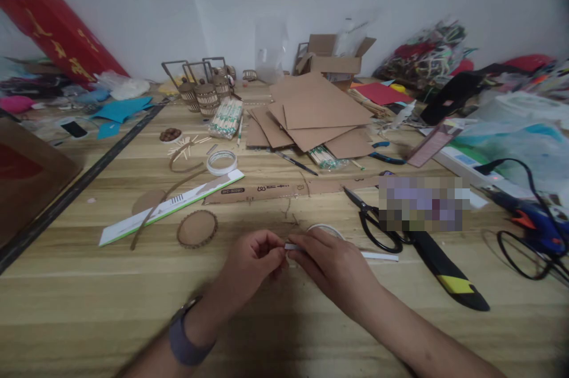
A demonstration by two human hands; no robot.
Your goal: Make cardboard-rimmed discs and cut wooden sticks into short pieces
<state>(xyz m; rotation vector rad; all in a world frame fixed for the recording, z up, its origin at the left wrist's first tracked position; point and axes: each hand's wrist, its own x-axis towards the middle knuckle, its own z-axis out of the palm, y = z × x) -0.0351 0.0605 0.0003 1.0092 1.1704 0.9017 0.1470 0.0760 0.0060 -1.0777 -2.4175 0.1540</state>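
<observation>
My right hand (333, 253) is closed on a narrow white strip (380, 256), which runs out to the right beneath it. A short white end pokes out between its fingertips. My left hand (258, 253), with a band on the wrist, pinches at that same end; its fingertips meet those of the right hand, and the exact grip is partly hidden. Behind the right hand a pale ring (326, 228) shows in part. Left of my hands lies a round cardboard disc (197, 230) with a ridged brown rim. A long cardboard strip (267, 189) lies beyond them.
Black scissors (377, 224) and a black-and-yellow handle (453, 274) lie at right, near a blue glue gun (537, 224) with a cable. A tape roll (222, 162), cardboard sheets (320, 108) and small lidded baskets (207, 96) stand farther back. A cardboard box (35, 170) edges in at left.
</observation>
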